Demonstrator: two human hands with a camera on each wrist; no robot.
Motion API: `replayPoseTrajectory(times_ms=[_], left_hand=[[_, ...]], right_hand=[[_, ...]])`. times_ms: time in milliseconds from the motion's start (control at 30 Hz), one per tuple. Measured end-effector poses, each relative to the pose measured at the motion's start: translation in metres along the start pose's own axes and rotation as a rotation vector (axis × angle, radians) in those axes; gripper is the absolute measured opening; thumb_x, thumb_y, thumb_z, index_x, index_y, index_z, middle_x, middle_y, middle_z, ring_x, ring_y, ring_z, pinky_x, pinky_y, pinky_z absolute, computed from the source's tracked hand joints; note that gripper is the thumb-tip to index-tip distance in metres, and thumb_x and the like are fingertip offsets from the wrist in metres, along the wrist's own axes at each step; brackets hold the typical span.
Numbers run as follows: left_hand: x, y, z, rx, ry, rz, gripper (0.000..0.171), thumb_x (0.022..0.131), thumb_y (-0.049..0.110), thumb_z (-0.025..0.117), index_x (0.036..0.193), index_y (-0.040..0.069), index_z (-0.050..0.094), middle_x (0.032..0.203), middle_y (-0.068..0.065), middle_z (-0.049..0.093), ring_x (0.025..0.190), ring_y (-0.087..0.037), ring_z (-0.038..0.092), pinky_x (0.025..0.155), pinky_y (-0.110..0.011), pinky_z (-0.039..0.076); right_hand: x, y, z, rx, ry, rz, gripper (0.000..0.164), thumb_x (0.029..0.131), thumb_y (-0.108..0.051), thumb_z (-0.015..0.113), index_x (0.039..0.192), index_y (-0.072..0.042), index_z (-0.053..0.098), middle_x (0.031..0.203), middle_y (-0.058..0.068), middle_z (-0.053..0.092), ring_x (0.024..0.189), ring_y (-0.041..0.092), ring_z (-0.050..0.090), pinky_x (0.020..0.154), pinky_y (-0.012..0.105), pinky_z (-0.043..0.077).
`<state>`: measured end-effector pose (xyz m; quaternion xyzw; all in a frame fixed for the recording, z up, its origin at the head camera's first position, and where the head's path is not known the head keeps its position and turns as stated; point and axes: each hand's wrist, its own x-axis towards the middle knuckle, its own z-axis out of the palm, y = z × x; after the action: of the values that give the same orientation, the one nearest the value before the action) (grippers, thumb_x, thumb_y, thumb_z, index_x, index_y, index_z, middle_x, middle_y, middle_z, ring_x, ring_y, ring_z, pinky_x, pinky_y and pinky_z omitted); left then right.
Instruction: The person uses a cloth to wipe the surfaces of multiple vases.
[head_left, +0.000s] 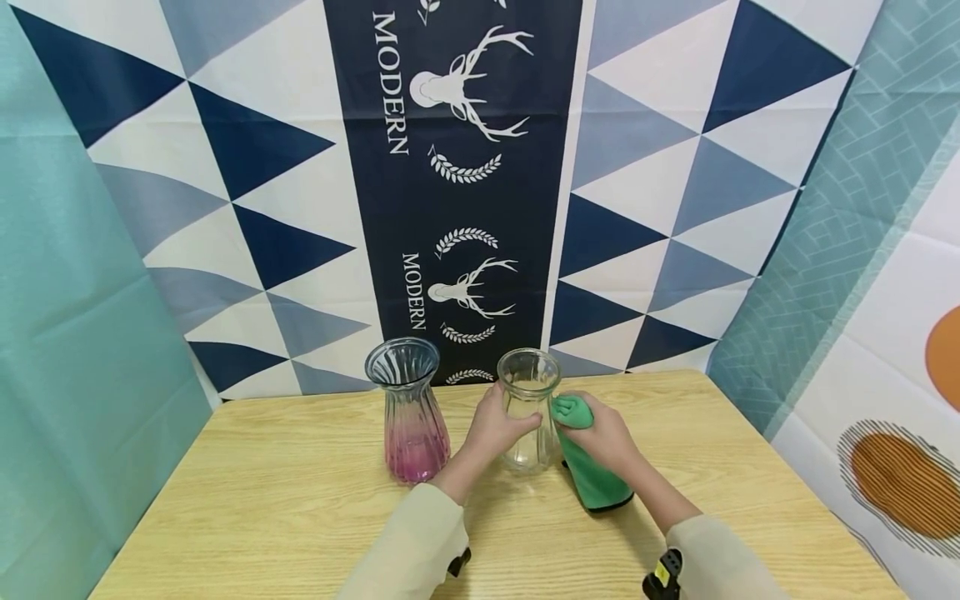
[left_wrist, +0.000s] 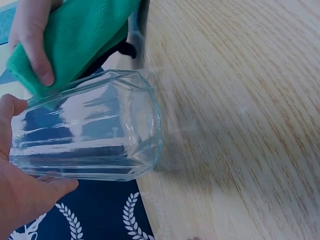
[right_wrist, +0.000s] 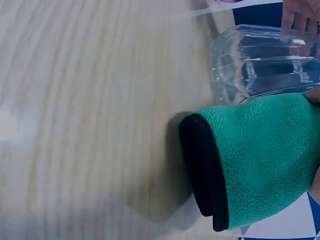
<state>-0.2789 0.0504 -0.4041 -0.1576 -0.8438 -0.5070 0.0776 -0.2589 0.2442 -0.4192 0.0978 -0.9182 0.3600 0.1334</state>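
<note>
Holding a clear glass vase [head_left: 528, 457] in the left grip [head_left: 491, 427], with the thumb round the near side and just enough room between thumb and fingers for the glass. Holding a bunched green cloth [head_left: 592, 479] with a black edge in the right grip [head_left: 606, 433], with fingers curled round the top of it. Upright or nearly so, with the long way of the clear vase going up and down and its round mouth facing up, above both grips. Cannot tell, at the bottom, touching the bench [head_left: 285, 500] from being just over it. Has the left grip nearest, right on the left side of the glass. Has the right grip just to the right, with the cloth next to the glass wall; cannot tell touching from just beside. Lets the loose end of the cloth hang down and out to the right, near the wood. See a blue and pink ribbed vase [head_left: 412, 417] upright on the left, apart from the clear one and close to the left arm. See a deer wall sheet [head_left: 480, 200] behind. Blocked on the left side by the left grip, but open at the mouth.
</note>
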Motion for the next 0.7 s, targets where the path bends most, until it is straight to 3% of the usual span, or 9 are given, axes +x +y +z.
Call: replayPoseTrajectory(times_ms=[300,700], left_hand=[[0.002,-0.002,0.002,0.012,0.010,0.024,0.063,0.071,0.023,0.073,0.127,0.006,0.049,0.120,-0.014,0.059,0.113,-0.027,0.056,0.097,-0.040,0.047],[0.002,-0.004,0.002,-0.012,-0.012,0.035,0.068,0.073,0.028,0.077,0.131,0.008,0.047,0.126,-0.015,0.056,0.120,-0.029,0.052,0.103,-0.043,0.043]], right_hand=[[0.009,-0.017,-0.006,0.066,0.082,-0.012,0.051,0.081,-0.019,0.073,0.127,-0.011,0.054,0.115,0.016,0.064,0.101,0.034,0.062,0.079,0.047,0.052],[0.008,-0.014,-0.004,0.071,0.066,0.017,0.050,0.080,-0.018,0.073,0.126,-0.010,0.055,0.114,0.017,0.064,0.102,0.035,0.061,0.080,0.047,0.052]])
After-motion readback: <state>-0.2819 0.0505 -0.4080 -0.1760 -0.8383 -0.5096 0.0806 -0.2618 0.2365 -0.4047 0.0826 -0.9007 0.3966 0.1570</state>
